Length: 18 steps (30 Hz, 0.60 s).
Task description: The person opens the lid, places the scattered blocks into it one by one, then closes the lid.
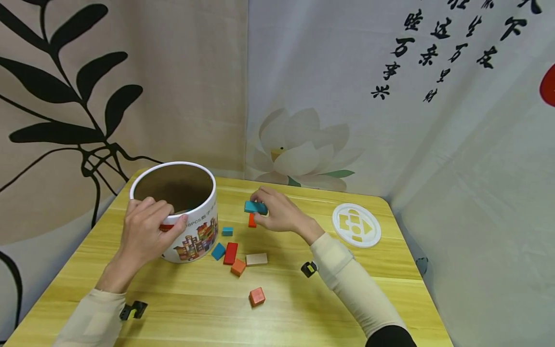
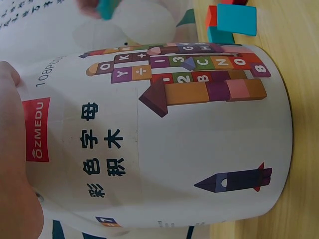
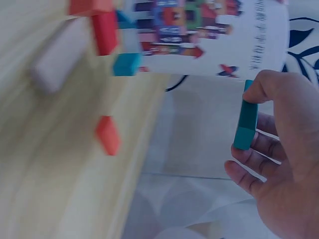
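A white printed bucket [image 1: 197, 226] stands on the table at the left, its mouth up. My left hand [image 1: 145, 226] grips its near rim, fingers over the edge and thumb outside; the left wrist view shows the bucket's printed side [image 2: 164, 144]. My right hand [image 1: 277, 209] pinches a teal rectangular block [image 1: 256, 207], held above the table. In the right wrist view, thumb and fingers hold this block [image 3: 246, 119] from opposite sides. Beneath it in the head view lies a small orange-red block [image 1: 252, 220], partly covered. A small blue block [image 1: 227, 231] lies beside the bucket.
Near the bucket's base lie a blue block [image 1: 218, 251], a red block [image 1: 231, 253], an orange block [image 1: 238, 267] and a plain wooden block [image 1: 257, 259]. A red cube [image 1: 257, 296] sits closer to me. The white lid [image 1: 356, 225] lies at the right. Curtains hang behind the table.
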Each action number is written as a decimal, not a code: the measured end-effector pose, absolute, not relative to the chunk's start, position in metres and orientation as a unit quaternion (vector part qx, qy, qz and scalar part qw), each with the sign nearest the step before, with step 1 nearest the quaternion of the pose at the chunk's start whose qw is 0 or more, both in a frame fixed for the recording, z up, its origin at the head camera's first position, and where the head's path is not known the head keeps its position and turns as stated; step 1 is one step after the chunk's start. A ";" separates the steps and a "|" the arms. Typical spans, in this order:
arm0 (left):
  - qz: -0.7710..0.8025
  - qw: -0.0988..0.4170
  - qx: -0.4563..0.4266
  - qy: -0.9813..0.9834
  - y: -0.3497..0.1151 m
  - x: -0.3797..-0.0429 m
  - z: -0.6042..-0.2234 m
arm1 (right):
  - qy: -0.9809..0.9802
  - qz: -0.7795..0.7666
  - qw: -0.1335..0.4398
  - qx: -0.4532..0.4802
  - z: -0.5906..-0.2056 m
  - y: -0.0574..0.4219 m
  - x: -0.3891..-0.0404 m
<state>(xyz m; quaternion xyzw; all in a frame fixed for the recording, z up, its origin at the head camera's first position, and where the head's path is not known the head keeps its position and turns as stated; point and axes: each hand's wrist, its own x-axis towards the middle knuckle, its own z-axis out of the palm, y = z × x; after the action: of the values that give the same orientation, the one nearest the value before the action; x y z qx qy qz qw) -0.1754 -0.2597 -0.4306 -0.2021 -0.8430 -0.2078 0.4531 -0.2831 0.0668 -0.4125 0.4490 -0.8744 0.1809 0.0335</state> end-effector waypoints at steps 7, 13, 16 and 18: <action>-0.208 0.453 -0.201 -0.844 -0.261 -0.175 -0.431 | -0.854 0.182 0.103 0.476 -0.373 0.038 -0.289; -0.207 0.452 -0.204 -0.843 -0.261 -0.175 -0.430 | -0.851 0.170 0.122 0.481 -0.348 0.013 -0.290; -0.208 0.453 -0.205 -0.842 -0.261 -0.175 -0.430 | -0.853 0.159 0.120 0.482 -0.338 0.002 -0.289; -0.208 0.454 -0.206 -0.842 -0.261 -0.175 -0.430 | -0.853 0.152 0.118 0.485 -0.333 -0.006 -0.288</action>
<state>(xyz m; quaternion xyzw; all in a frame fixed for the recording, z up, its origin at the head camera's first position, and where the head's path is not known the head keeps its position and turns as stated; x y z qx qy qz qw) -0.1751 -0.2606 -0.4302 -0.2061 -0.8415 -0.2075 0.4542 -0.2878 -0.0063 -0.3330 0.4853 -0.8529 0.1521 0.1182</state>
